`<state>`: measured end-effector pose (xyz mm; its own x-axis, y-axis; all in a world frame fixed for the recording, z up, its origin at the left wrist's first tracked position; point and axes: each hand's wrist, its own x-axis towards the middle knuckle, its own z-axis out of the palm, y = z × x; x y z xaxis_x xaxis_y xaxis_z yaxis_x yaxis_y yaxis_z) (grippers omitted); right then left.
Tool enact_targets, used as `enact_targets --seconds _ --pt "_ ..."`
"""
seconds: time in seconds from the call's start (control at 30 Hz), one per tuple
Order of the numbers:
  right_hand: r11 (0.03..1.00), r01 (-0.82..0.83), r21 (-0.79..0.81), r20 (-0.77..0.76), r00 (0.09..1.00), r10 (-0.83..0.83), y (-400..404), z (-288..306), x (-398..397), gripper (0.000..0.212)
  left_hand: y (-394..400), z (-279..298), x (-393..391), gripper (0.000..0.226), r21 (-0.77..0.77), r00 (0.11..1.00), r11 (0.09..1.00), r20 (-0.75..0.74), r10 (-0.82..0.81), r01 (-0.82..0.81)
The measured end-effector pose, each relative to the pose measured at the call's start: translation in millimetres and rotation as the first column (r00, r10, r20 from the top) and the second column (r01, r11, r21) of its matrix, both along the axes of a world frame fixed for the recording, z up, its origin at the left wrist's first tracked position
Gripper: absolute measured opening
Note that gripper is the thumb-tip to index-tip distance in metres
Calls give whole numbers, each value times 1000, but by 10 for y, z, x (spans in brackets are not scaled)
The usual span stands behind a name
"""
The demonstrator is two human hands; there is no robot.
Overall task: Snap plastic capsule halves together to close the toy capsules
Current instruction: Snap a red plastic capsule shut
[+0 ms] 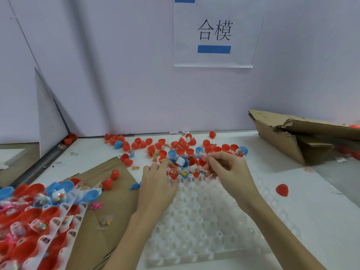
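Observation:
A clear plastic tray (204,221) with rows of egg-shaped cups lies before me. Its far row holds open capsule halves (184,173) filled with small toys. My left hand (157,182) rests on the tray's far left edge, fingers touching a filled red half (173,173). My right hand (228,168) hovers over the far row, fingers curled, pinching a red capsule half (202,162) above a filled half. Several loose red and blue halves (175,147) lie scattered behind the tray.
A second tray of filled red and blue halves (35,215) sits at the lower left on brown cardboard (109,201). A torn cardboard box (303,137) lies at the right. One red half (282,190) lies alone right of the tray. A wall with a paper sign (214,32) stands behind.

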<state>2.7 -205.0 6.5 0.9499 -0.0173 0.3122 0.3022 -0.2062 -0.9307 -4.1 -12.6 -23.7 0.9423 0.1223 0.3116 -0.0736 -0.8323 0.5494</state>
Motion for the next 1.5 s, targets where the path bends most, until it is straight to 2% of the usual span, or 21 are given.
enact_targets --seconds 0.4,0.77,0.93,1.1,1.27,1.4,1.5 --pt "998 -9 -54 -18 1000 8 25 -90 31 20 14 11 24 17 150 991 989 133 -15 -5" --pt "996 -2 -95 -40 999 -1 52 -107 40 22 81 0 77 4 -37 998 999 59 -14 16" --pt "996 -4 -91 -52 999 0 55 -106 25 22 56 -31 106 7 5 1000 1000 25 -14 14" --pt "996 1 -92 -56 998 -6 53 -105 22 22 62 -60 129 6 -32 997 999 80 -9 12" --pt "995 -2 -98 -60 998 -4 59 -120 27 21 73 -41 99 7 -195 985 980 173 -6 40" --pt "999 -39 -30 -69 997 37 83 -122 6 21 59 70 57 14 -327 946 927 315 -73 181" --pt "984 -129 122 -113 983 143 127 -111 -24 20 -8 112 13 17 -296 914 901 351 -205 316"
